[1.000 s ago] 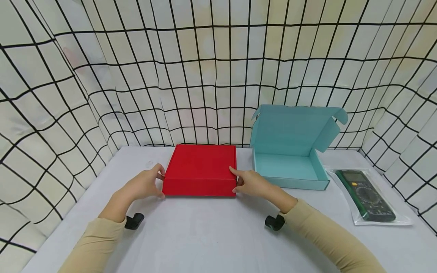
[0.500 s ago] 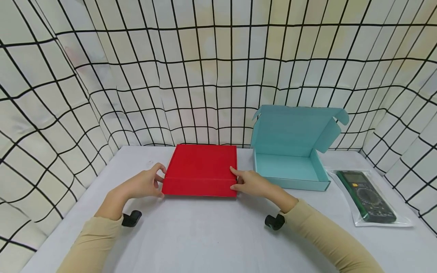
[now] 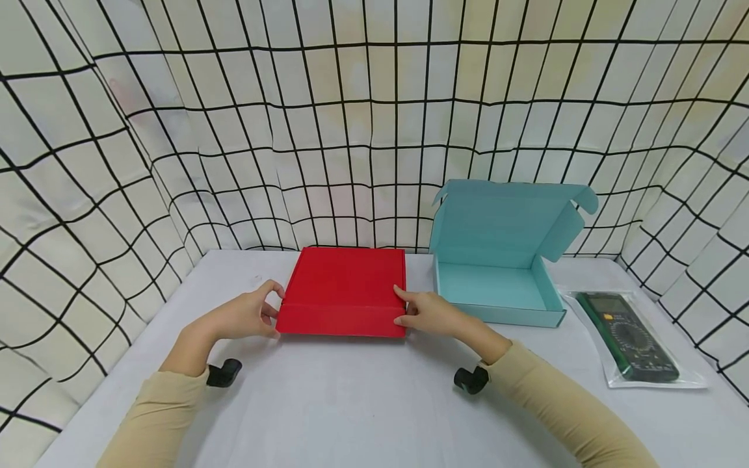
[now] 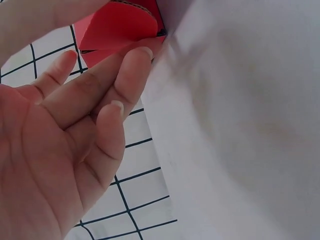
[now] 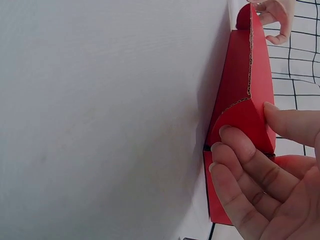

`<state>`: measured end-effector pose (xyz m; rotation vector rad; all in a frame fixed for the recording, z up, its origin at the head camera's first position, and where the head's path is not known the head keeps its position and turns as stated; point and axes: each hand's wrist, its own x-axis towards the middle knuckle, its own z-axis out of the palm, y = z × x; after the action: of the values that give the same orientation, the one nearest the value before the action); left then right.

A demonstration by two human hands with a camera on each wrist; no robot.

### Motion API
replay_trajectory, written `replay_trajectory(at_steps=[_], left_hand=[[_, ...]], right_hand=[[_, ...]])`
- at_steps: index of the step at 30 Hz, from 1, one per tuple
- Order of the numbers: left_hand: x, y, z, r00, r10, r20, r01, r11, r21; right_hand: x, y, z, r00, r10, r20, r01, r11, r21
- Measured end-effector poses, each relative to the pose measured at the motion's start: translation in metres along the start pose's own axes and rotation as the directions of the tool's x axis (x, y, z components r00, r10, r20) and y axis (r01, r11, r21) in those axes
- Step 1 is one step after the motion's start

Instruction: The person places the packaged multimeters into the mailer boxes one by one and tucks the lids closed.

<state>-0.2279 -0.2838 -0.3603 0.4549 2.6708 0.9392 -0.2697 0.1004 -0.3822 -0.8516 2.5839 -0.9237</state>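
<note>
A red cardboard box lies on the white table, its lid down and its front flap slanting outward. My left hand holds the flap's left end; the left wrist view shows the fingers against a curved red side tab, with the thumb across the top. At the right end, my right hand pinches the flap's corner. In the right wrist view its fingertips touch the other rounded tab and its thumb lies on the flap's outer face. The inside of the box is hidden.
To the right stands a light blue cardboard box with its lid raised. Beyond it lies a multimeter in a clear plastic bag. White cloth walls with a black grid enclose the table's back and sides.
The red box's front flap has tilted from nearly upright to slanting outward, its lower edge lifting a little. Both hands have moved slightly with it. The blue box and multimeter are unmoved.
</note>
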Motion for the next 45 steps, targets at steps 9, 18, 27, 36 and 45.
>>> replay_trajectory(at_steps=[9, 18, 27, 36, 45], left_hand=[[0.0005, 0.0006, -0.0024, 1.000, -0.002, 0.021, 0.002, 1.000, -0.012], [0.0005, 0.0006, -0.0040, 0.999, -0.009, 0.050, 0.011, 0.999, -0.044], [0.0001, 0.0007, -0.0053, 0.997, -0.013, 0.072, 0.018, 0.998, -0.059], [-0.0012, 0.0046, -0.0058, 0.998, -0.026, 0.063, 0.028, 0.999, -0.034], [0.0042, 0.0001, -0.0027, 0.999, -0.029, 0.020, 0.030, 0.998, -0.064]], right_hand=[[-0.0015, -0.0030, -0.0010, 1.000, 0.006, 0.005, -0.006, 1.000, 0.009], [-0.0018, -0.0028, -0.0019, 1.000, 0.004, 0.010, -0.004, 1.000, 0.007], [-0.0013, -0.0027, -0.0017, 1.000, 0.005, 0.015, -0.006, 1.000, 0.015], [-0.0024, -0.0037, -0.0020, 1.000, 0.010, 0.016, -0.010, 1.000, 0.016], [-0.0027, -0.0027, -0.0013, 1.000, 0.008, 0.009, -0.009, 1.000, 0.022]])
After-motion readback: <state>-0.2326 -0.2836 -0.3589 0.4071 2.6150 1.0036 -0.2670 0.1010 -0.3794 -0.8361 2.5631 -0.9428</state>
